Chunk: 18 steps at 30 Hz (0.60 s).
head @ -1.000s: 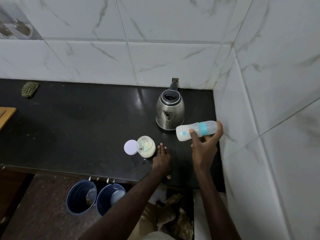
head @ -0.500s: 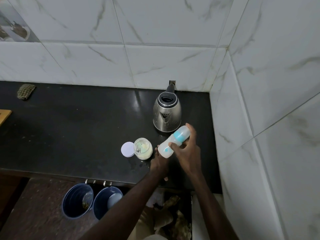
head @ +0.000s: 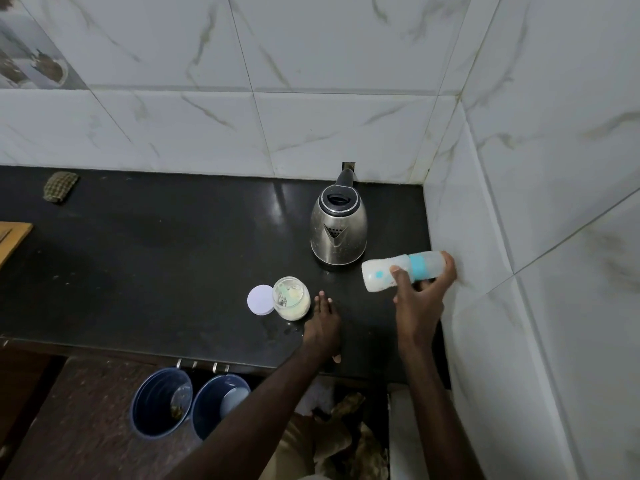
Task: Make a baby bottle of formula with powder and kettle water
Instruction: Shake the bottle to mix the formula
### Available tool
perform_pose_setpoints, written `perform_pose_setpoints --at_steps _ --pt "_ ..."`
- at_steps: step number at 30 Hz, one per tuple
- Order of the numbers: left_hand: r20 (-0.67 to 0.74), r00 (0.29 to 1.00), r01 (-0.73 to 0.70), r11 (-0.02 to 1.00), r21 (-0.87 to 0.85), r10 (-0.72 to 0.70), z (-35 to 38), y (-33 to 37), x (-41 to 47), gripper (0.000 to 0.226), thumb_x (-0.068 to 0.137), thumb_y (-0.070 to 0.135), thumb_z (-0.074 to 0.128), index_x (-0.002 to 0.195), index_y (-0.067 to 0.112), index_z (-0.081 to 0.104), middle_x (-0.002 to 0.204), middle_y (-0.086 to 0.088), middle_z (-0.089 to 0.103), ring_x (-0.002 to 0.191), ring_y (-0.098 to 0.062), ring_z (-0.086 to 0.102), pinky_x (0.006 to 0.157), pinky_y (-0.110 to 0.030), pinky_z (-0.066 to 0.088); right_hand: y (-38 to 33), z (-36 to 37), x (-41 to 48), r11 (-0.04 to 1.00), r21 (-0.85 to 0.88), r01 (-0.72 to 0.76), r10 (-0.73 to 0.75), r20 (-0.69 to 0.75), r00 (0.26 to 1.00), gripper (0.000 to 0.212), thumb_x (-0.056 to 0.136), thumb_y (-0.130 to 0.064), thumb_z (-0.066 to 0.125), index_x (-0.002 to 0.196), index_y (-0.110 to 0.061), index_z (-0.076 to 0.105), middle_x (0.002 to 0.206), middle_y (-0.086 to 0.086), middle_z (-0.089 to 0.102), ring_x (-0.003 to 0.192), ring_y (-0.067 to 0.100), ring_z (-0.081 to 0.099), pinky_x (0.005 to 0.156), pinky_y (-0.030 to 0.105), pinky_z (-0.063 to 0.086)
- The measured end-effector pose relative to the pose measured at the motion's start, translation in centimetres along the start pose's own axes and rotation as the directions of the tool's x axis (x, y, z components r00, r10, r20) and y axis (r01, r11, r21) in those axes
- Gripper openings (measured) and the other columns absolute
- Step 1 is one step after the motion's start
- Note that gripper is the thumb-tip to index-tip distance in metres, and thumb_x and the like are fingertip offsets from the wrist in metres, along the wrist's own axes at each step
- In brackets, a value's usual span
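My right hand (head: 420,296) grips a capped baby bottle (head: 382,271) with a blue collar, held sideways in the air, white liquid inside. It hovers just right of the steel kettle (head: 338,233), which stands near the back corner with its lid closed. My left hand (head: 322,327) rests flat on the black counter (head: 156,265), fingers together, holding nothing. Just left of it stands an open jar of pale powder (head: 291,298), with its white lid (head: 260,300) lying beside it.
Tiled walls close in the back and the right side. A checked cloth (head: 59,186) lies at the far left back, a wooden board edge (head: 12,237) at the left. Two dark blue buckets (head: 188,403) stand on the floor below the counter's front edge.
The bottle swung from horizontal at the right, down and left with its base low, then back up right to horizontal. My left hand stayed on the counter.
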<state>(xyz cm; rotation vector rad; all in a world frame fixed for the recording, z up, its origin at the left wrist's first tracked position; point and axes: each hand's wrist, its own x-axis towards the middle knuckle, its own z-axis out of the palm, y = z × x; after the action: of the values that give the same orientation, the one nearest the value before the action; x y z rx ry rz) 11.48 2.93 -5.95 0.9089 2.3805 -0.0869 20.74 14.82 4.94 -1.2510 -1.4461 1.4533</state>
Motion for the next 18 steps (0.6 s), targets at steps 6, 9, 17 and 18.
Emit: perform_pose_setpoints --at_steps 6,9,17,18 --pt "-0.003 1.000 0.025 0.990 -0.142 -0.026 0.3 -0.6 -0.1 0.162 0.052 0.021 0.102 0.160 0.010 -0.018 0.165 -0.016 -0.028 0.156 -0.032 -0.016 0.126 -0.047 0.022 1.6 0.6 -2.3 0.961 -0.225 0.159 -0.068 0.367 0.928 0.093 0.082 -0.025 0.084 0.154 -0.043 0.029 0.145 -0.001 0.056 0.118 0.020 0.066 0.097 0.043 0.060" --pt "0.005 1.000 -0.025 1.000 -0.013 0.025 -0.1 -0.4 -0.1 0.150 0.059 0.026 0.099 0.159 -0.004 -0.008 0.165 -0.028 -0.019 0.156 -0.038 -0.011 0.124 -0.047 0.021 0.9 0.4 -1.9 0.998 -0.054 0.033 -0.028 0.102 0.994 0.089 0.083 -0.029 0.084 0.150 -0.052 0.030 0.139 -0.001 0.060 0.113 0.021 0.069 0.087 0.049 0.063" --pt "0.008 1.000 -0.024 1.000 0.003 0.024 -0.3 -0.3 -0.3 0.149 0.059 0.028 0.098 0.159 -0.004 -0.008 0.164 -0.030 -0.019 0.156 -0.040 -0.011 0.126 -0.047 0.016 1.1 0.0 -1.1 0.988 -0.139 0.072 -0.043 0.202 0.979 0.090 0.083 -0.026 0.084 0.150 -0.051 0.030 0.138 0.001 0.061 0.112 0.024 0.070 0.087 0.049 0.063" --pt "0.002 1.000 -0.031 0.999 0.022 0.030 -0.3 -0.3 -0.3 0.148 0.059 0.030 0.098 0.158 -0.006 -0.006 0.163 -0.032 -0.018 0.156 -0.040 -0.011 0.126 -0.045 0.012 0.9 -0.2 -0.6 0.994 -0.102 0.043 -0.033 0.097 0.995 0.089 0.083 -0.029 0.084 0.149 -0.053 0.029 0.137 0.001 0.061 0.109 0.025 0.071 0.083 0.051 0.064"
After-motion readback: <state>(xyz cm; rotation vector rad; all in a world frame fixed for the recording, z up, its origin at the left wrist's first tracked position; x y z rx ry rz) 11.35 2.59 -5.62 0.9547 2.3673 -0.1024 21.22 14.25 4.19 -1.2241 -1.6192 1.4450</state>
